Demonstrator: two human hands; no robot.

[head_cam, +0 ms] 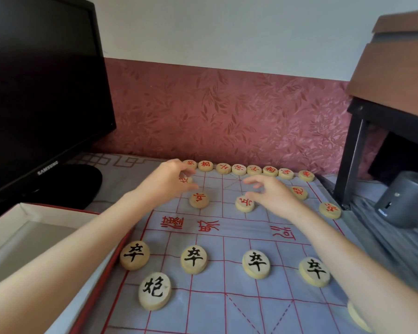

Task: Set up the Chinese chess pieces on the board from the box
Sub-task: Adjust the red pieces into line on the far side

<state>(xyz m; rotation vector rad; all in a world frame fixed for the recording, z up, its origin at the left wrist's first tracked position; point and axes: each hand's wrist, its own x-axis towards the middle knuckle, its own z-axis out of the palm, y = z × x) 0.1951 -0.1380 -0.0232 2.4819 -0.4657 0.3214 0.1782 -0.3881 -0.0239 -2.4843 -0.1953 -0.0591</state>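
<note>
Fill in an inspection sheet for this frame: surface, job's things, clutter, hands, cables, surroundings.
Surface: cloth board with red grid, lying flat.
Job's things: red pieces along the far row; black-lettered pieces near; box at left, visible part shows no pieces.
Clutter: grey cylinder at right.
Hands: left hand fingers on a red piece at far left; right hand fingers spread, by a red piece, contact unclear.
Cables: nothing seen.
Surroundings: dark monitor left, black stand right, patterned wall.
</note>
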